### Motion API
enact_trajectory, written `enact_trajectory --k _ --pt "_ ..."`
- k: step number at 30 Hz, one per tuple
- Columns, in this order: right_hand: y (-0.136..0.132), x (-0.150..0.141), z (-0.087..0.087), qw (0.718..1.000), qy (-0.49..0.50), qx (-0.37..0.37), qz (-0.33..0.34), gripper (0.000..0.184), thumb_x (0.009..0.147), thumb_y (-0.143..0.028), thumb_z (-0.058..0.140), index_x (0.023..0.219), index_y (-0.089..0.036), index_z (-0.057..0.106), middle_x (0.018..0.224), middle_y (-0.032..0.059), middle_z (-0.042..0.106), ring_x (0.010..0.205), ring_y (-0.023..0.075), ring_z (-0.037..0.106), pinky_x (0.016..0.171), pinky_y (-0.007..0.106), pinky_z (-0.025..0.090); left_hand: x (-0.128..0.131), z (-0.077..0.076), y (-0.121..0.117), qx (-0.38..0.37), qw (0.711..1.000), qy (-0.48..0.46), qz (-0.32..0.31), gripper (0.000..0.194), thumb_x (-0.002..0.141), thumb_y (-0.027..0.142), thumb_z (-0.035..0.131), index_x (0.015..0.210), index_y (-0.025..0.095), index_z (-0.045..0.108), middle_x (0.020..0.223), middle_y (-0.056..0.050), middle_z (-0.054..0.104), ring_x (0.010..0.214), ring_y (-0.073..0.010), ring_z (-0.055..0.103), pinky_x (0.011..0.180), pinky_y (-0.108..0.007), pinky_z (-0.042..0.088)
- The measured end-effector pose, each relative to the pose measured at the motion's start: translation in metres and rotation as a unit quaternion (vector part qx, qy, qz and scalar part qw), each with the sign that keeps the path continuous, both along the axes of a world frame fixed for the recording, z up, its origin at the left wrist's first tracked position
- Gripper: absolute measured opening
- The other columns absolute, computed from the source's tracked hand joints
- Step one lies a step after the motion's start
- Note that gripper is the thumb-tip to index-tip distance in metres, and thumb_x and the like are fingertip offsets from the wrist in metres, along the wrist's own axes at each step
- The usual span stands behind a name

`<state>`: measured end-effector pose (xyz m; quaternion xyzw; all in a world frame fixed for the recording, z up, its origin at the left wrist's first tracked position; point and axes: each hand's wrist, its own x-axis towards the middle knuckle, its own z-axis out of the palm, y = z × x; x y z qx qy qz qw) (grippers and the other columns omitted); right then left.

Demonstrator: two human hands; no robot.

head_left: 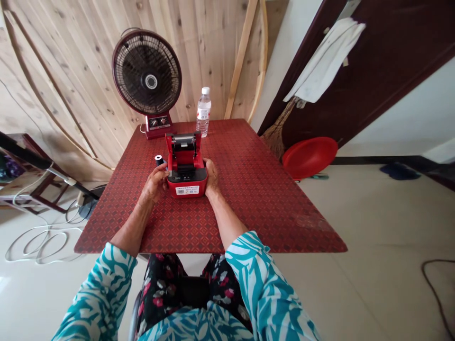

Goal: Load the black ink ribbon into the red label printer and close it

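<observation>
A red and black receipt printer (187, 190) sits on the patterned table, its lid tipped up and back so the roller and inner bay show. A white label with printed codes is on its near face. My left hand (156, 182) holds the printer's left side, fingers bent against the casing. On the opposite side my right hand (212, 176) is wrapped round the right wall, its fingertips partly hidden behind the casing. Just beyond my left fingers stands a small dark roll (159, 161) with a white ringed end, probably paper.
A dark red fan (147, 73) and a clear water bottle (203, 116) stand at the far side of the table (256, 203). Loose cable (46, 241) lies on the floor at left. A broom (280, 125) and a red basin (310, 156) are to the right.
</observation>
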<state>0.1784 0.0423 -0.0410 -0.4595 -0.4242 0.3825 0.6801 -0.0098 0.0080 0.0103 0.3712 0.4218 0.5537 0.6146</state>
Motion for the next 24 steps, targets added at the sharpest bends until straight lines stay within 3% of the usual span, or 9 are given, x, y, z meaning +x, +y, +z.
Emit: enact_trajectory --k 5,9,13,15,19,21,24 --pt "0.003 -0.001 -0.001 1.000 0.011 -0.006 0.001 0.042 0.086 -0.050 0.043 0.102 -0.022 0.071 0.111 0.0048 0.072 0.109 0.0206 0.061 0.100 0.037 0.045 -0.001 0.007 0.000 0.078 0.992 0.083 0.046 0.040 0.065 0.042 0.075 0.094 0.015 0.065 0.049 0.009 0.046 0.039 -0.0059 0.037 0.042 -0.020 0.029" --pt "0.006 -0.002 -0.004 1.000 0.030 -0.003 0.003 0.040 0.086 -0.051 0.045 0.101 -0.024 0.071 0.112 0.0033 0.072 0.111 0.0201 0.061 0.102 0.036 0.044 -0.004 0.027 0.018 0.197 0.937 0.278 0.071 0.027 0.074 0.041 0.069 0.085 0.016 0.071 0.058 0.002 0.058 0.049 -0.0089 0.048 0.048 -0.021 0.037" --pt "0.008 -0.002 -0.006 0.999 0.039 0.006 0.003 0.039 0.086 -0.053 0.047 0.100 -0.026 0.071 0.109 0.0017 0.073 0.111 0.0196 0.061 0.104 0.036 0.043 -0.001 0.052 0.040 0.292 0.831 0.473 -0.016 0.018 0.074 0.026 0.066 0.086 0.019 0.076 0.087 -0.004 0.073 0.081 -0.0175 0.066 0.075 -0.027 0.051" --pt "0.008 -0.003 -0.006 0.999 0.042 0.008 0.004 0.039 0.087 -0.053 0.047 0.099 -0.026 0.071 0.109 0.0017 0.073 0.110 0.0199 0.061 0.104 0.036 0.043 0.004 0.059 0.049 0.286 0.808 0.508 -0.088 0.022 0.077 0.024 0.062 0.092 0.019 0.077 0.086 -0.004 0.074 0.081 -0.0190 0.068 0.077 -0.029 0.053" --pt "0.009 -0.005 -0.004 0.999 0.049 0.008 0.011 0.041 0.087 -0.054 0.044 0.101 -0.026 0.071 0.111 0.0027 0.072 0.110 0.0209 0.062 0.104 0.038 0.044 0.012 0.065 0.061 0.277 0.790 0.512 -0.191 0.029 0.081 0.030 0.060 0.100 0.017 0.076 0.082 -0.005 0.074 0.071 -0.0192 0.068 0.069 -0.030 0.054" --pt "0.009 -0.005 -0.002 0.999 0.044 0.008 0.010 0.041 0.087 -0.052 0.044 0.101 -0.025 0.071 0.112 0.0034 0.071 0.111 0.0212 0.061 0.105 0.038 0.043 0.014 0.069 0.066 0.311 0.755 0.535 -0.219 0.027 0.080 0.030 0.061 0.097 0.016 0.077 0.094 -0.008 0.076 0.082 -0.0216 0.069 0.077 -0.032 0.055" --pt "0.009 -0.004 -0.001 0.999 0.038 0.011 0.009 0.040 0.087 -0.052 0.044 0.100 -0.025 0.071 0.113 0.0035 0.072 0.111 0.0210 0.061 0.106 0.038 0.043 0.019 0.075 0.070 0.339 0.674 0.599 -0.267 0.026 0.076 0.021 0.060 0.095 0.017 0.078 0.101 -0.010 0.076 0.091 -0.0241 0.070 0.083 -0.034 0.053"
